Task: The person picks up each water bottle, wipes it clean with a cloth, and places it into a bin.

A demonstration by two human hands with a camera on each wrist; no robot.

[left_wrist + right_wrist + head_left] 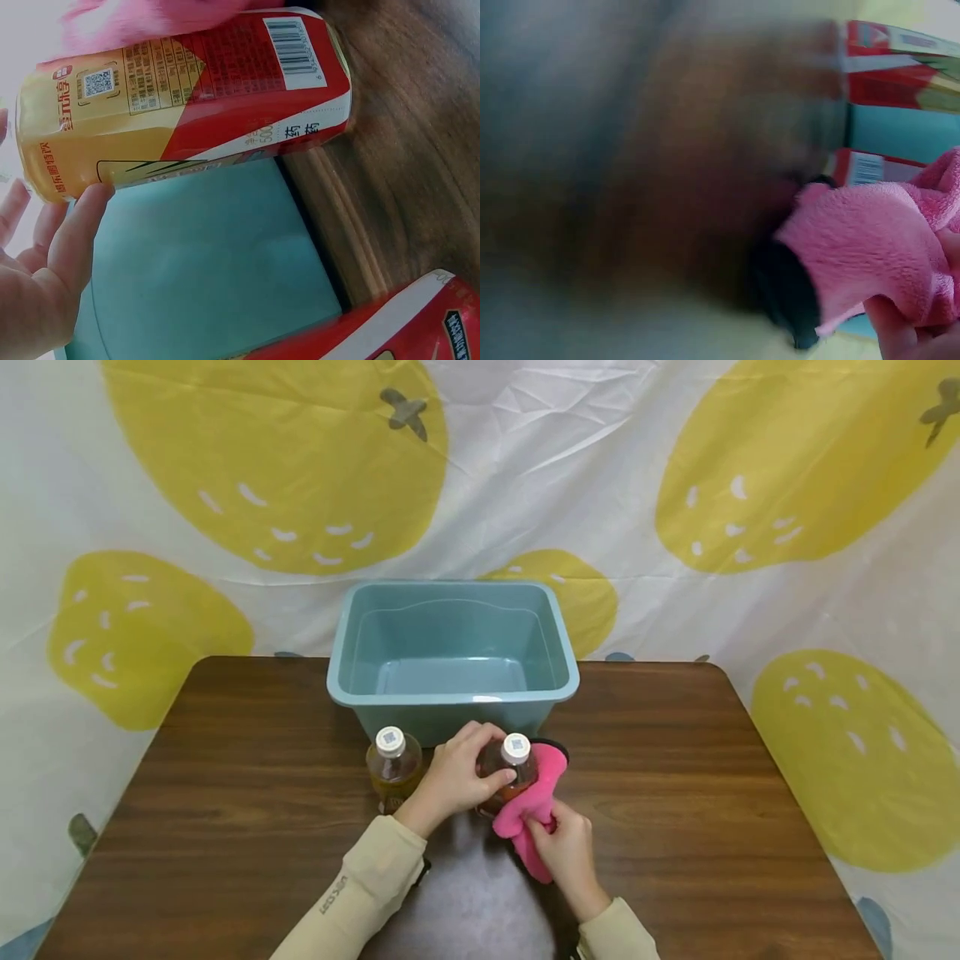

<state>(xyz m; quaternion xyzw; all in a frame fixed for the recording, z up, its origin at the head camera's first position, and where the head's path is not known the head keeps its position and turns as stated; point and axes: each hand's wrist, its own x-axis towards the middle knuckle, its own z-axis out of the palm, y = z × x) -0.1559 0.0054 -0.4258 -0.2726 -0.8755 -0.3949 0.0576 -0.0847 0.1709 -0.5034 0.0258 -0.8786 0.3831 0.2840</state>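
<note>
My left hand (pixel 461 771) grips the upper part of a drink bottle (pixel 517 748), its thumb in front and its fingers behind. The bottle has a white cap and a red and gold label, seen up close in the left wrist view. In my right hand (pixel 567 853) a pink plush cloth (pixel 529 807) with a black edge is pinched and bunched. The cloth lies against the bottle's right side and hides part of it. A second bottle (pixel 392 769), also white-capped, stands on the table left of my left hand.
A blue-green plastic tub (pixel 453 700) stands at the table's back edge, just behind the bottles. Under everything is a dark wood table (pixel 247 827). A white curtain (pixel 495 460) with large yellow fruit prints hangs behind it.
</note>
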